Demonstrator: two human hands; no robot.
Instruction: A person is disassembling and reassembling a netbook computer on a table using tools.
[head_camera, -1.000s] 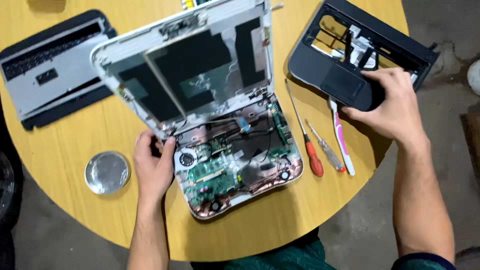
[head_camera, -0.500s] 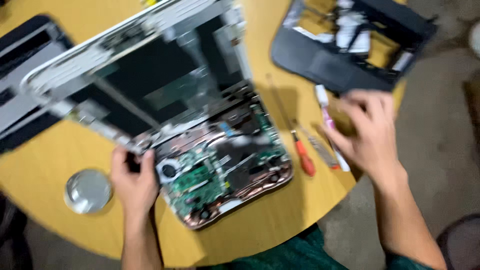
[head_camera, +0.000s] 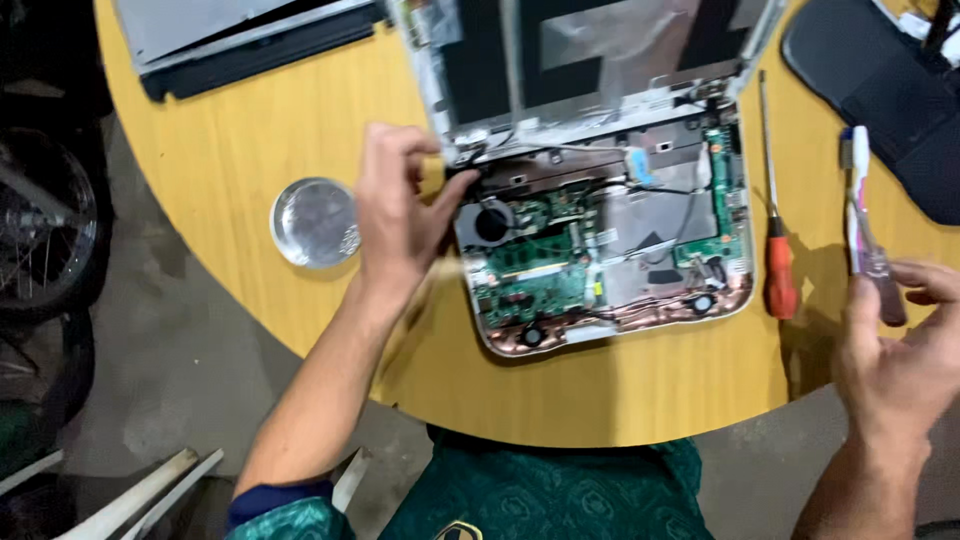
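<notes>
At nine o'clock, off the desk, a dark wheel with spokes (head_camera: 40, 230) stands on the grey concrete floor (head_camera: 150, 350), and pale slats (head_camera: 150, 490) lie at seven o'clock. The round desk (head_camera: 250, 130) has a yellow wood-grain top. At eleven o'clock on it lies a grey and black laptop panel (head_camera: 240, 35). Below that, toward nine o'clock, sits a small round metal dish (head_camera: 315, 222). Just to its right the left hand (head_camera: 395, 215) is curled, its fingers pinched at the left hinge corner of the opened laptop (head_camera: 600, 240); what they grip there is too small to tell. The laptop sits at the centre, its base stripped to show a fan, green circuit boards and a coppery rim, with its screen frame (head_camera: 590, 50) tilted back toward twelve o'clock. At three o'clock a red-handled screwdriver (head_camera: 778, 270) lies on the wood, just beside the laptop. Farther right the right hand (head_camera: 895, 360) is loosely closed around a brown-handled tool (head_camera: 880, 285), which overlaps a white and pink toothbrush (head_camera: 857, 190). At two o'clock rests a black laptop cover (head_camera: 880, 90).
</notes>
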